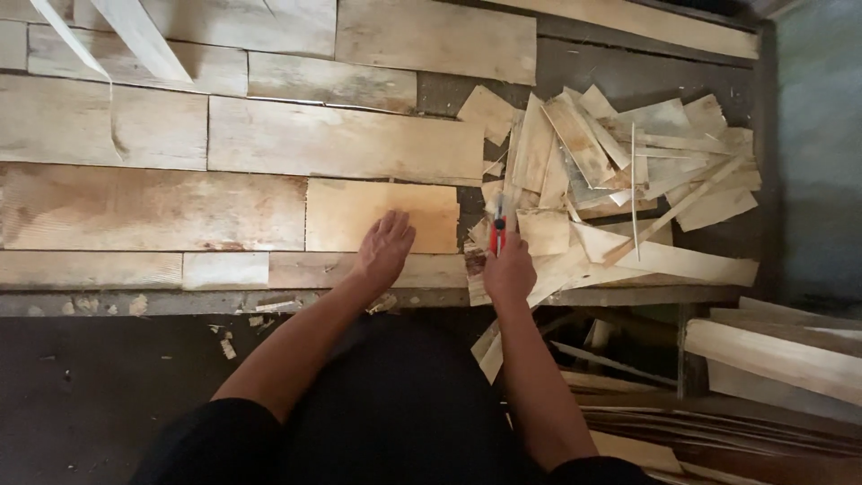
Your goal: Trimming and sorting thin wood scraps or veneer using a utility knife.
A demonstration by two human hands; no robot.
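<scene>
Across the bench we see pale veneer sheets laid edge to edge, with a heap of offcuts at two o'clock. Our left hand rests flat, fingers together, on the yellowish sheet at centre: thin, light, brittle, probably best lifted by an edge. Our right hand, at three o'clock, is clamped round a red knife.

Left hand flat, fingers extended; right hand fisted.
</scene>
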